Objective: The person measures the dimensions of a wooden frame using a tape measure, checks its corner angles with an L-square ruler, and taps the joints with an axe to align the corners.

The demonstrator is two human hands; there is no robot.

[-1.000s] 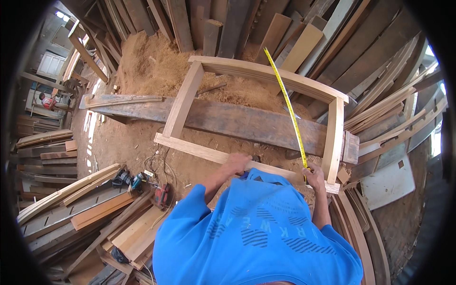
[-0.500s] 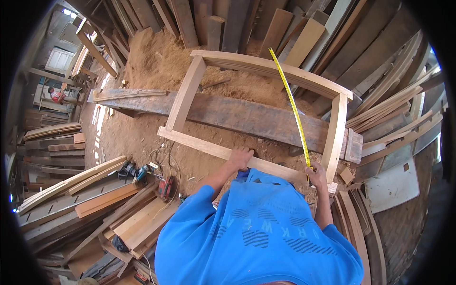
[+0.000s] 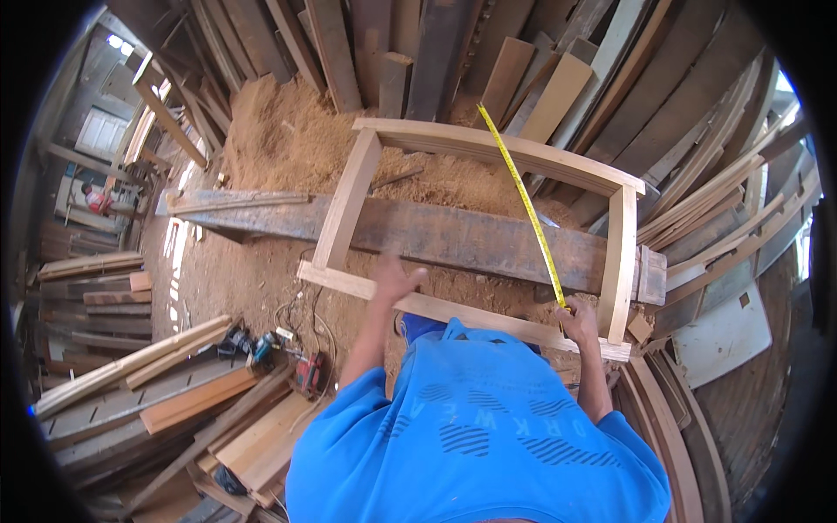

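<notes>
A pale wooden rectangular frame (image 3: 620, 261) rests across a thick, weathered beam (image 3: 462, 234). My right hand (image 3: 578, 321) is closed around a tape measure at the near right corner of the frame. Its yellow blade (image 3: 523, 196) runs out slantwise over the frame's opening, and the tip reaches past the far rail (image 3: 436, 135). The tape's case is mostly hidden by my fingers. Over the left part of the near rail (image 3: 488, 316), my left hand (image 3: 397, 279) is slightly blurred, thumb and fingers apart, holding nothing.
Sawdust (image 3: 279, 131) is heaped behind the beam. Many boards (image 3: 344, 61) lean upright at the back, with stacked planks (image 3: 706, 200) to the right. At lower left, a red power tool (image 3: 309, 373) and cords lie beside piled timber. Another person (image 3: 94, 199) is far off left.
My left hand has come off the middle of the near rail and moved left, its fingers spreading. The tape blade has swung slightly left; my right hand still grips the tape measure.
</notes>
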